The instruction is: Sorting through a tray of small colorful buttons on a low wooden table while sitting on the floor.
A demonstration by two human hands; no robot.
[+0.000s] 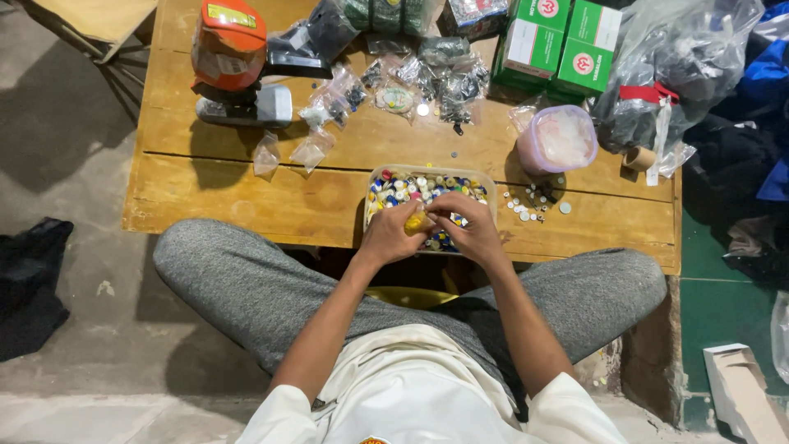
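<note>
Low wooden table point(246, 205), tray point(491, 185) of mixed small caps — left hand point(390, 234) and right hand point(468, 230) both pinched on one yellow piece point(417, 220); sorting or assembly mid-step, next needs a fine grip

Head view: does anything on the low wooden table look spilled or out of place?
A few small round caps lie loose on the wooden table, right of the tray of caps and below the lidded tub. Small clear bags are scattered about. Both hands, left hand and right hand, pinch a yellow piece over the tray.
</note>
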